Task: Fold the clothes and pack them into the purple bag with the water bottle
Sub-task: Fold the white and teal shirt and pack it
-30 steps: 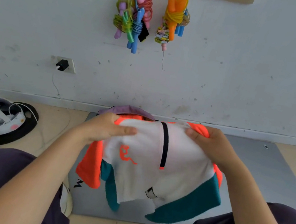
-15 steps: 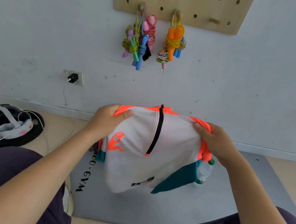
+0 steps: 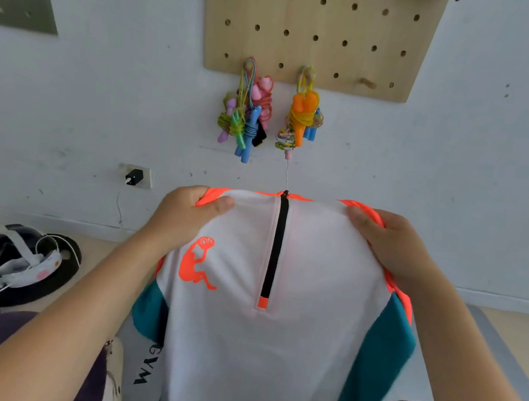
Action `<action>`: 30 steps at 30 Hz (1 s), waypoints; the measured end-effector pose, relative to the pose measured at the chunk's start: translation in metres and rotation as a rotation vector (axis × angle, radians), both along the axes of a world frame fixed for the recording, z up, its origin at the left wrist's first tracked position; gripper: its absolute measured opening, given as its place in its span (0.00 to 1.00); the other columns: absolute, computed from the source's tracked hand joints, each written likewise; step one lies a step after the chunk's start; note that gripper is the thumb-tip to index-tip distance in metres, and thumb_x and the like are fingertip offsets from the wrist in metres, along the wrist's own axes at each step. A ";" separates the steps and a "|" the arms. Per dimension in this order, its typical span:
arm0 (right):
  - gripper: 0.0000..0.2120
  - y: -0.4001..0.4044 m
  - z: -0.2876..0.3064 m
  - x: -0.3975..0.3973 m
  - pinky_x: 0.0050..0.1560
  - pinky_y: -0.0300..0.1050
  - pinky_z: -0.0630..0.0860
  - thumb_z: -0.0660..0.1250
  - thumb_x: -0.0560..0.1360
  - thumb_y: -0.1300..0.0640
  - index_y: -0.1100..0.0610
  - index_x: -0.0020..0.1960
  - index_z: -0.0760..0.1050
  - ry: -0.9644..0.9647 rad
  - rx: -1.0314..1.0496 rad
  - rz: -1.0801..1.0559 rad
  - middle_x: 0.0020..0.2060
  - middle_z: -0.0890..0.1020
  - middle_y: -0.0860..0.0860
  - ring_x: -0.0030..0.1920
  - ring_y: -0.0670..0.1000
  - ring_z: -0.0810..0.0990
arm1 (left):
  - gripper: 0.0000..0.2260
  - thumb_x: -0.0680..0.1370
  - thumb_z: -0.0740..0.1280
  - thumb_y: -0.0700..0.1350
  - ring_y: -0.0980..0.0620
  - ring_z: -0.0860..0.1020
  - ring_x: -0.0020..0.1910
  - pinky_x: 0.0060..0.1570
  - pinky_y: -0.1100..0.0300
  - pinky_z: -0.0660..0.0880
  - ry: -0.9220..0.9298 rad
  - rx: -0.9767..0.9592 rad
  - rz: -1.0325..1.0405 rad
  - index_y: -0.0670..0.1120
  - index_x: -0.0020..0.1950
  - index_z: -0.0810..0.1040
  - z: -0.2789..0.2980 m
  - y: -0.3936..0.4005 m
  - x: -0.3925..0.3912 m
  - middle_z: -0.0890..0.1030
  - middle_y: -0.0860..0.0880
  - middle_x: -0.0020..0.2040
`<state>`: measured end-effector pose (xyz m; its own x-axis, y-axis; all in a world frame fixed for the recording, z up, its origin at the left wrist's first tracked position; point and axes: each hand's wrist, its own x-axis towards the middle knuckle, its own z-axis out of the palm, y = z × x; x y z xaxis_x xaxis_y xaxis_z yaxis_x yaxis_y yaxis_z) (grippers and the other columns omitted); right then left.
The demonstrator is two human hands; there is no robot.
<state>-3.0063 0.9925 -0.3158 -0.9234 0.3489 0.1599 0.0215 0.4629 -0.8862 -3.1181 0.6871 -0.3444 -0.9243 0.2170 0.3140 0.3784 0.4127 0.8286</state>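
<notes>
I hold up a white sports shirt (image 3: 304, 310) with orange trim, teal side panels, a black zip and an orange figure logo. It hangs in front of me, spread between both hands. My left hand (image 3: 184, 218) pinches its left shoulder, thumb on the front. My right hand (image 3: 387, 247) grips the right shoulder the same way. The hanging shirt hides the purple bag and the water bottle.
A grey gym mat (image 3: 504, 363) lies on the floor beneath the shirt. Jump ropes (image 3: 248, 118) hang from a wooden pegboard (image 3: 318, 25) on the wall ahead. A black and white headset (image 3: 17, 261) with cables lies on the floor at left. A wall socket (image 3: 137, 176) is behind.
Both hands have lifted the shirt up from over the mat and spread it out, so it now hangs full length. The purple bag, then the bottle, have gone out of sight.
</notes>
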 end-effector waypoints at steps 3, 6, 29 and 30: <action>0.21 0.016 -0.054 -0.051 0.40 0.47 0.74 0.67 0.75 0.42 0.62 0.46 0.80 -0.152 0.090 -0.006 0.36 0.82 0.58 0.37 0.51 0.77 | 0.13 0.76 0.71 0.55 0.57 0.74 0.33 0.35 0.64 0.70 -0.148 -0.142 -0.041 0.45 0.42 0.81 -0.058 0.012 -0.042 0.78 0.55 0.33; 0.18 0.026 -0.159 -0.095 0.36 0.43 0.68 0.67 0.76 0.47 0.62 0.42 0.79 -0.379 0.171 0.014 0.35 0.78 0.54 0.36 0.49 0.73 | 0.12 0.77 0.70 0.53 0.56 0.77 0.36 0.37 0.61 0.71 -0.369 -0.257 -0.059 0.45 0.44 0.83 -0.165 0.026 -0.075 0.81 0.53 0.37; 0.27 0.065 -0.513 -0.154 0.52 0.50 0.74 0.74 0.68 0.46 0.52 0.61 0.69 -1.038 0.304 0.077 0.47 0.76 0.51 0.48 0.56 0.77 | 0.26 0.73 0.71 0.46 0.39 0.67 0.69 0.65 0.44 0.65 -0.121 -0.802 -0.146 0.49 0.71 0.73 -0.492 0.080 -0.074 0.69 0.42 0.71; 0.24 0.069 -0.512 -0.150 0.51 0.50 0.74 0.73 0.67 0.45 0.53 0.58 0.71 -1.109 0.373 0.138 0.45 0.77 0.50 0.46 0.56 0.78 | 0.24 0.73 0.71 0.47 0.39 0.66 0.70 0.64 0.43 0.66 -0.138 -0.814 -0.215 0.50 0.70 0.74 -0.497 0.085 -0.057 0.69 0.42 0.71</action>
<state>-3.1561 1.0613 -0.8281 -0.6477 0.3370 -0.6833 0.6250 0.7479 -0.2236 -3.1753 0.7725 -0.8415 -0.8558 0.5012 -0.1280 0.4341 0.8304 0.3492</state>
